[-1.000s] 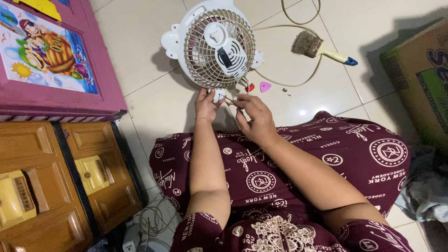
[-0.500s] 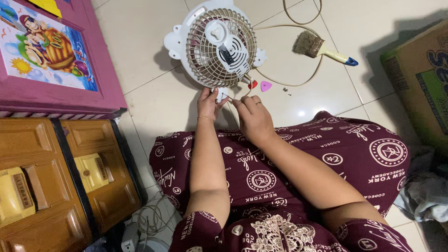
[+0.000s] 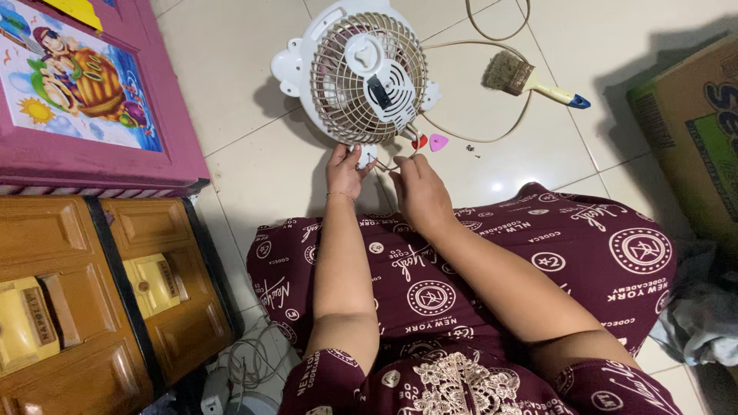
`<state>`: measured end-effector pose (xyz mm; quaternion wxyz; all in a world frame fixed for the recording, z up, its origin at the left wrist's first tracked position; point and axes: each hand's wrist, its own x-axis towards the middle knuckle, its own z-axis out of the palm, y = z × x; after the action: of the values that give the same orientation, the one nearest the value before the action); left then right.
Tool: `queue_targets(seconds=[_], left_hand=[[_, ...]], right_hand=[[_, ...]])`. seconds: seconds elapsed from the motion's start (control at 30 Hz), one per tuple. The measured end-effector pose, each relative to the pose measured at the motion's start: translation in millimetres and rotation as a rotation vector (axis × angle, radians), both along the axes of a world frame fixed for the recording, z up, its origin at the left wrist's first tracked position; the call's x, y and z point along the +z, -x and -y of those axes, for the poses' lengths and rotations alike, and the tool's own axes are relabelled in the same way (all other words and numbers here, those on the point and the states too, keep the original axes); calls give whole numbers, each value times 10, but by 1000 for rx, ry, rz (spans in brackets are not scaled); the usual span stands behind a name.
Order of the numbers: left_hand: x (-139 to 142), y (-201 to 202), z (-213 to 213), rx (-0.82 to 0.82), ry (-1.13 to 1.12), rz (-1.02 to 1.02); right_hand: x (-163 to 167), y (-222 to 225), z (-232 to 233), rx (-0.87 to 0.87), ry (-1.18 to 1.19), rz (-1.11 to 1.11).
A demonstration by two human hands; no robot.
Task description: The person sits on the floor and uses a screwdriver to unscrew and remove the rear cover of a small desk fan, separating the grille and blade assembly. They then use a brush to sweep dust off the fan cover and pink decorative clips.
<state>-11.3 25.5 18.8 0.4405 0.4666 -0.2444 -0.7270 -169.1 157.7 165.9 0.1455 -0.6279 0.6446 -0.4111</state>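
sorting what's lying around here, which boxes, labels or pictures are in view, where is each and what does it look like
Cardboard box: right edge, brown with green and blue print.
Cartoon picture: top left, on a pink cabinet, bright colours.
Yellow labels: lower left, on brown wooden drawers, rectangular.

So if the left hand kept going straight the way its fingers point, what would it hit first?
The left hand points up the picture, its fingertips already at the lower rim of the small white fan lying on the tiled floor. It would probably press straight into the fan's wire grille; depth between them is hard to judge.
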Motion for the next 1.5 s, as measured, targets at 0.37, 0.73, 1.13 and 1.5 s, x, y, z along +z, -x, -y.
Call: queue_targets(seconds=[0.37, 0.73, 1.13, 1.5], left_hand=[[43, 26, 7, -1, -28, 30], [-1, 9, 13, -1, -5, -37], [-8, -16, 13, -6, 5, -2], [-12, -29, 2, -6, -27, -10]], right_hand=[[61, 78, -17, 59, 187, 17], [210, 207, -41, 35, 168, 73], [83, 125, 3, 60, 193, 45], [44, 68, 18, 73, 194, 29]])
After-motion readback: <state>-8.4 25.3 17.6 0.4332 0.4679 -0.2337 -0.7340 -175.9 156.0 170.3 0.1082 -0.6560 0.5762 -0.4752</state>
